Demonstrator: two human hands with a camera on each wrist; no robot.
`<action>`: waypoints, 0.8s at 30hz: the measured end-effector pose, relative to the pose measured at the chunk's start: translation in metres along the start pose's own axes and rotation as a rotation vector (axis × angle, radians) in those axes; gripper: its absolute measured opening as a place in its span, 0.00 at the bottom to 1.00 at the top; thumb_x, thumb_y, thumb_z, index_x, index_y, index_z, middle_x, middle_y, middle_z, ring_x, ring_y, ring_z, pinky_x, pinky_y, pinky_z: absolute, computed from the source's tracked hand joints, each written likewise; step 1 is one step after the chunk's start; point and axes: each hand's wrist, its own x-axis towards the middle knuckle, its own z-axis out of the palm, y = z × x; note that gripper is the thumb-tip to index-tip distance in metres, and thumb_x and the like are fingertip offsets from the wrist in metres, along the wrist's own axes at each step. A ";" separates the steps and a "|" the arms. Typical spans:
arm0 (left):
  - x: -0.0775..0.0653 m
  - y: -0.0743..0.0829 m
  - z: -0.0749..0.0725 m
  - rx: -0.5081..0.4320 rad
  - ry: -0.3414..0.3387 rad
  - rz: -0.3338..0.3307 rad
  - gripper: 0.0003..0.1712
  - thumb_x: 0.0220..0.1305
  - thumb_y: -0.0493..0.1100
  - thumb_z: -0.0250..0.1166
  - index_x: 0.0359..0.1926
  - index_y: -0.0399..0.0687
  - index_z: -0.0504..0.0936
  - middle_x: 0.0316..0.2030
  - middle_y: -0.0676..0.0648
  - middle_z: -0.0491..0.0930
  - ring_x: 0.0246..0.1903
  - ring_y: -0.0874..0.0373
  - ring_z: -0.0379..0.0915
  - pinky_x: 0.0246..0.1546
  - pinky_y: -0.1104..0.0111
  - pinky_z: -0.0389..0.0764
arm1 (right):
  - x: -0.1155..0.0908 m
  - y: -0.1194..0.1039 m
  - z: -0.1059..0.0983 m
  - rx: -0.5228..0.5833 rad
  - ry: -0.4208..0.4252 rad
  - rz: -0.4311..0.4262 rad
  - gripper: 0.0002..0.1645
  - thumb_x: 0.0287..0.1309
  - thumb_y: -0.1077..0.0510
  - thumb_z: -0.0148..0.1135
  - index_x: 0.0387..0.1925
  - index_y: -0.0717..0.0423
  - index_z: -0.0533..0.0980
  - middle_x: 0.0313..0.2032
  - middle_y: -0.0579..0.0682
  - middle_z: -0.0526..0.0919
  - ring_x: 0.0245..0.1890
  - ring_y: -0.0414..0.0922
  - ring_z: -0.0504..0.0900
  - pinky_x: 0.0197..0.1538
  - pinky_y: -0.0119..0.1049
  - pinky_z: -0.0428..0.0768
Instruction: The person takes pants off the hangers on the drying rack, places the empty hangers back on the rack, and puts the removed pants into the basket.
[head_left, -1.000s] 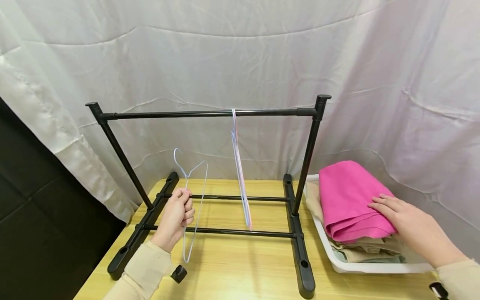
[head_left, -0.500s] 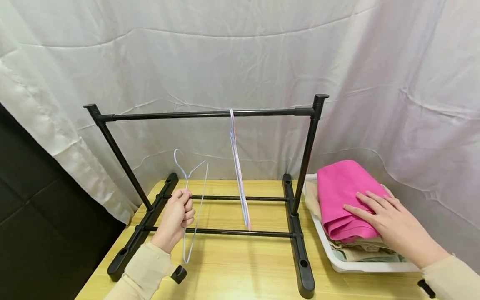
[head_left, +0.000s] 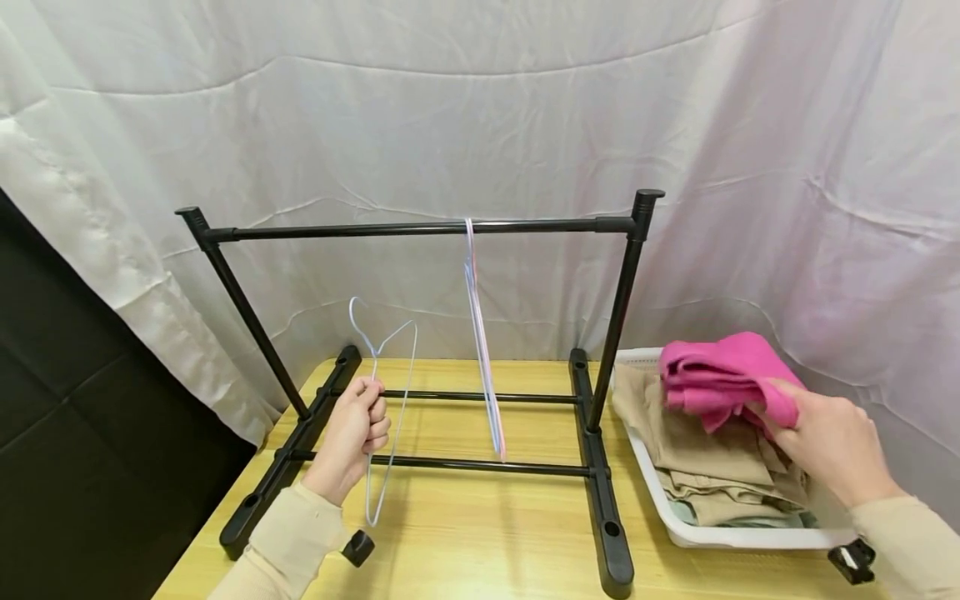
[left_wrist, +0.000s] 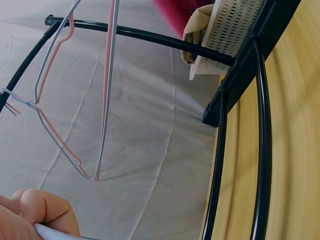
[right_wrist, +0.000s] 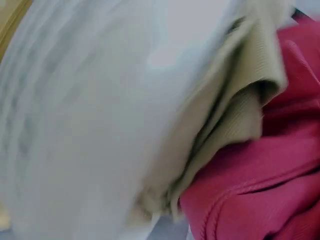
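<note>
My left hand (head_left: 358, 432) grips a pale blue wire hanger (head_left: 377, 353) by one side, its hook upward, in front of the left part of a black clothes rack (head_left: 337, 232). In the left wrist view, curled fingers (left_wrist: 47, 207) show at the bottom corner. On the right, my right hand (head_left: 836, 442) holds the near edge of a folded bright pink garment (head_left: 731, 371), thumb over the cloth and the other fingers hidden. The pink cloth is bunched up above folded beige clothes (head_left: 708, 446) in a white basket (head_left: 757, 540). Its seam shows in the right wrist view.
A few thin hangers (head_left: 480, 333), pale blue and pink, hang together on the rack's top rail. The rack's black feet (head_left: 611, 533) stand on a wooden table (head_left: 465, 533), the right one beside the basket. A pale curtain (head_left: 420, 125) closes off the back.
My right hand has gone from lying on the pink garment to gripping its near edge. The garment is lifted and folded back, uncovering beige clothes below. The left hand and hanger stay put.
</note>
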 end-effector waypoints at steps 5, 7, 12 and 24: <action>0.000 0.000 0.000 -0.002 -0.001 0.000 0.13 0.90 0.48 0.39 0.44 0.49 0.63 0.17 0.56 0.52 0.12 0.66 0.45 0.16 0.74 0.48 | -0.013 -0.010 0.006 -0.006 -0.036 -0.085 0.38 0.41 0.59 0.86 0.59 0.53 0.85 0.46 0.68 0.90 0.38 0.72 0.88 0.33 0.72 0.82; 0.001 0.000 0.001 -0.002 -0.003 -0.002 0.13 0.90 0.48 0.39 0.44 0.50 0.63 0.17 0.56 0.52 0.12 0.66 0.45 0.16 0.74 0.48 | -0.019 -0.018 0.010 -0.037 -0.082 -0.195 0.44 0.30 0.62 0.89 0.58 0.55 0.86 0.56 0.65 0.88 0.48 0.68 0.89 0.45 0.66 0.86; 0.001 0.001 0.004 0.003 -0.010 0.004 0.13 0.90 0.48 0.39 0.44 0.49 0.62 0.17 0.56 0.52 0.12 0.66 0.45 0.16 0.74 0.48 | -0.024 -0.025 0.013 -0.043 -0.217 -0.276 0.43 0.31 0.65 0.89 0.58 0.59 0.86 0.59 0.65 0.87 0.59 0.67 0.86 0.60 0.62 0.82; 0.002 0.001 0.007 0.021 -0.027 -0.013 0.12 0.90 0.48 0.39 0.45 0.50 0.63 0.17 0.57 0.53 0.12 0.67 0.46 0.15 0.75 0.49 | -0.027 -0.025 0.005 0.157 -0.416 -0.157 0.53 0.47 0.34 0.85 0.66 0.62 0.80 0.65 0.74 0.80 0.62 0.77 0.81 0.57 0.73 0.79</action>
